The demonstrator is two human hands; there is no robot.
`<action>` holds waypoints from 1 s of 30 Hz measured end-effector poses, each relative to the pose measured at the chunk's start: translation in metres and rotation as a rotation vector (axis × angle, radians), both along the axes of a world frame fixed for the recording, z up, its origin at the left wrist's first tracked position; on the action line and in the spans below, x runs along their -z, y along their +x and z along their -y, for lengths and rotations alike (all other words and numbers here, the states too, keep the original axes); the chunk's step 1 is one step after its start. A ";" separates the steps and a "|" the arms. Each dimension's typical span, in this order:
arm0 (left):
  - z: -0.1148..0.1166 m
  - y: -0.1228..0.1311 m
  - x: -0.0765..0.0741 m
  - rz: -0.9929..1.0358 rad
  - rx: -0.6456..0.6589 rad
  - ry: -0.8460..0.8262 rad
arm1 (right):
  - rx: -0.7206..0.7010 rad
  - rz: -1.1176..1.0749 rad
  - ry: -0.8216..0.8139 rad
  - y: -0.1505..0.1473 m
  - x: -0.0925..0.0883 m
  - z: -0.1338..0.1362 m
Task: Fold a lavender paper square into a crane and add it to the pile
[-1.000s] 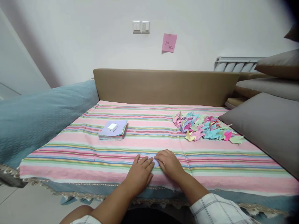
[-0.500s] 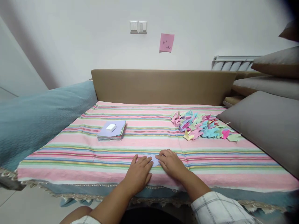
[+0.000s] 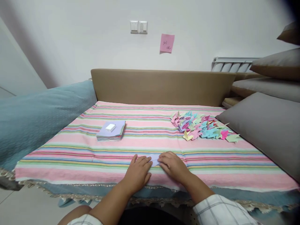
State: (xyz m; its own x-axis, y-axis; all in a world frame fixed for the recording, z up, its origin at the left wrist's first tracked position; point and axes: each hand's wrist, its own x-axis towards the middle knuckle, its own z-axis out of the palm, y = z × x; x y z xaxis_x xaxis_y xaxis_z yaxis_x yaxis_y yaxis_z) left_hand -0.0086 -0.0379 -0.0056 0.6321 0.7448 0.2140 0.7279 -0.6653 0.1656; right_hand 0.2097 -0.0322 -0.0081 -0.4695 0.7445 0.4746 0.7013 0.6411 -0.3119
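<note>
A small piece of lilac origami paper (image 3: 154,160), folded, lies on the striped cloth between my two hands. My left hand (image 3: 138,171) rests flat, fingers stretched and a little apart, with its fingertips pressing the paper's left side. At the opposite edge, the bent fingers of my right hand (image 3: 173,165) close on the paper and cover its right end. A crease line shows across the uncovered middle. Farther off to the right sits a heap of folded paper cranes (image 3: 201,126) in several colours.
To the left is a stack of paper squares (image 3: 111,133) with a small white block (image 3: 110,127) on top. The striped cloth (image 3: 150,117) covers the seat before a brown backrest (image 3: 161,87). Grey cushions (image 3: 264,125) pile up at right; a blue-covered armrest (image 3: 51,109) stands left.
My right hand has shifted slightly to the right along the paper, baring more of its middle. My left hand stays nearly in place. The whole view has tilted a little.
</note>
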 end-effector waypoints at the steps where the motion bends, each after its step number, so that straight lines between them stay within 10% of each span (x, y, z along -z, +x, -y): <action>1: 0.000 0.000 -0.001 0.013 -0.001 -0.009 | -0.025 0.004 -0.021 -0.005 0.003 0.000; 30: -0.025 0.002 0.016 0.318 -0.051 0.063 | 0.112 -0.122 -0.227 -0.020 0.015 -0.008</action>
State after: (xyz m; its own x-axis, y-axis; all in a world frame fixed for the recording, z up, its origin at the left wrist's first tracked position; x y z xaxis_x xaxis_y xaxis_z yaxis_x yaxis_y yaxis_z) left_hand -0.0063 -0.0133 -0.0211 0.4883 0.7529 0.4414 0.6790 -0.6454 0.3498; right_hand 0.1897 -0.0245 -0.0232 -0.3278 0.8824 0.3375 0.7125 0.4655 -0.5250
